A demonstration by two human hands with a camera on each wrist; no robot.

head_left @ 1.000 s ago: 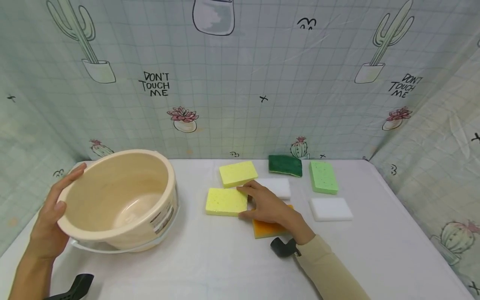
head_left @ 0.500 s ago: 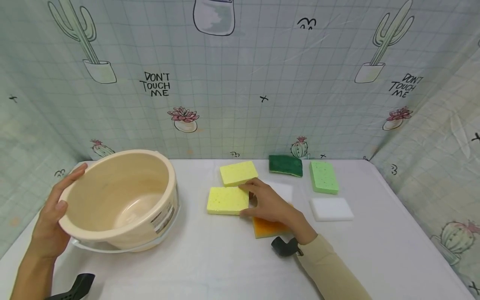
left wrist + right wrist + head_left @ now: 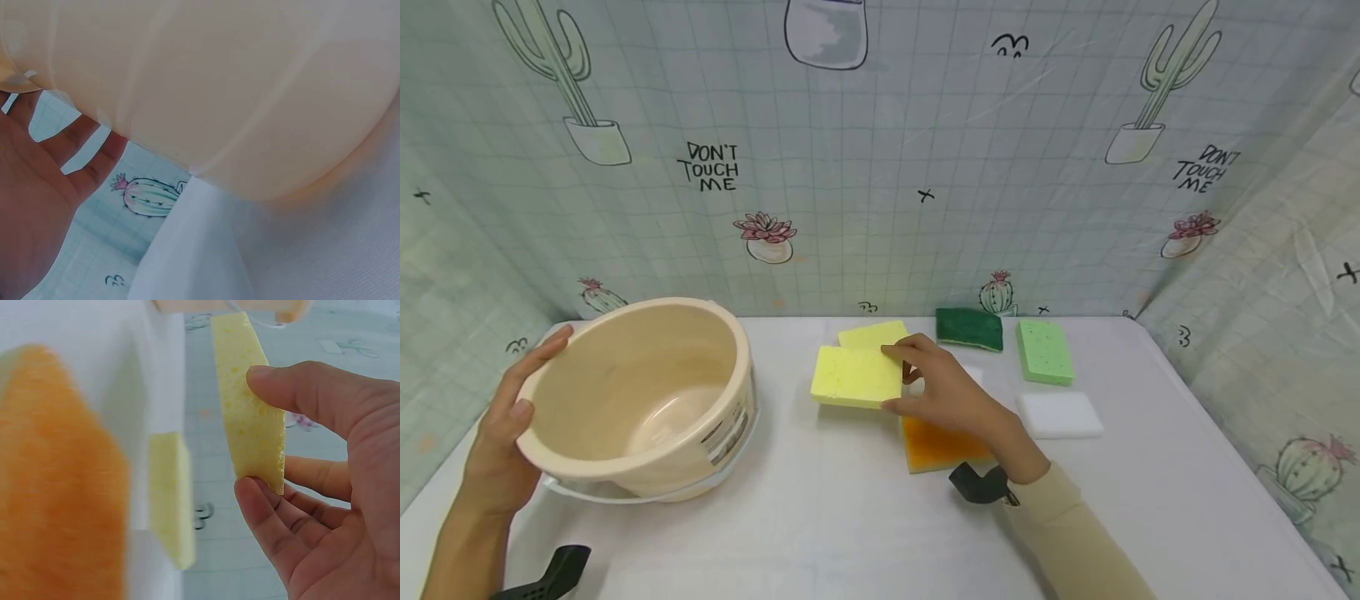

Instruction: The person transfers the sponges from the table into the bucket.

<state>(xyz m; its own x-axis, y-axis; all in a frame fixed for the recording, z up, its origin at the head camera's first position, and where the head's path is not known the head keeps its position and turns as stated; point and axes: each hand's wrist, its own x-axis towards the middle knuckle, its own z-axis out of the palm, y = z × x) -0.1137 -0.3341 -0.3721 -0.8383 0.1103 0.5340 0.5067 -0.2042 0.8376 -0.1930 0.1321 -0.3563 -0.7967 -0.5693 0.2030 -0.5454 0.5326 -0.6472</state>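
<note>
In the head view my left hand (image 3: 501,450) holds the beige bucket (image 3: 741,350) at its left rim, its fingers spread along the outer wall, as the left wrist view shows too. The bucket's mouth leans toward me, and its white handle hangs down at the front. My right hand (image 3: 955,392) pinches a yellow sponge (image 3: 856,377) by its right end, thumb on one edge and fingertips on the other. That sponge is raised above the table, with a shadow under it. A second yellow sponge (image 3: 872,335) lies behind it, partly covered.
Under my right forearm lies an orange sponge (image 3: 940,443). A white sponge is mostly hidden behind the right hand. Farther right are a dark green scouring pad (image 3: 968,328), a light green sponge (image 3: 1045,352) and a white sponge (image 3: 1060,415). A printed curtain (image 3: 880,167) backs the table.
The front yellow sponge has come up off the table in my right hand, now overlapping the sponge behind it. The left hand and bucket stay put.
</note>
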